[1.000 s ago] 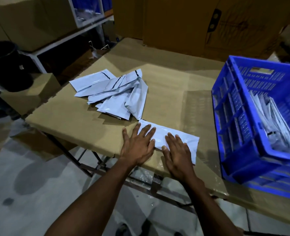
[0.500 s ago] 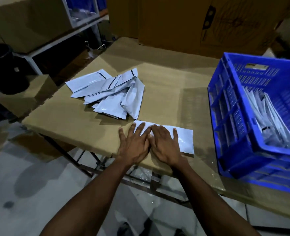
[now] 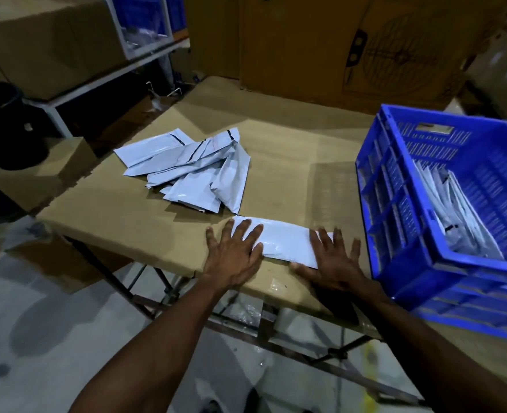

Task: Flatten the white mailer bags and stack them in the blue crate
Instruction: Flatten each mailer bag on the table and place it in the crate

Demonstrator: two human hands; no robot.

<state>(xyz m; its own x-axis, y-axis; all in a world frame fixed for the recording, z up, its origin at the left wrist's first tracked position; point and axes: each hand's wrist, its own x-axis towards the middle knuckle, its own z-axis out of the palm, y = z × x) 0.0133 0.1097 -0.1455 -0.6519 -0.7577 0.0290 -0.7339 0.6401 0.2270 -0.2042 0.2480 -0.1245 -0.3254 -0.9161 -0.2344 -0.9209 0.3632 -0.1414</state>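
Neither grip clasps anything: the left hand (image 3: 234,257) and right hand (image 3: 334,263) press flat, fingers spread, on opposite ends of a white mailer bag (image 3: 285,242) lying along the table's (image 3: 276,162) near edge. Loose bags (image 3: 192,174) sit toward the left edge, bare cardboard between them and the blue crate (image 3: 401,234) at the right edge.

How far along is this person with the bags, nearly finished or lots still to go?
Partway. Several flattened bags already lie in the blue crate. One mailer bag is being pressed flat on the table by the left hand and right hand. A loose pile still waits behind it.
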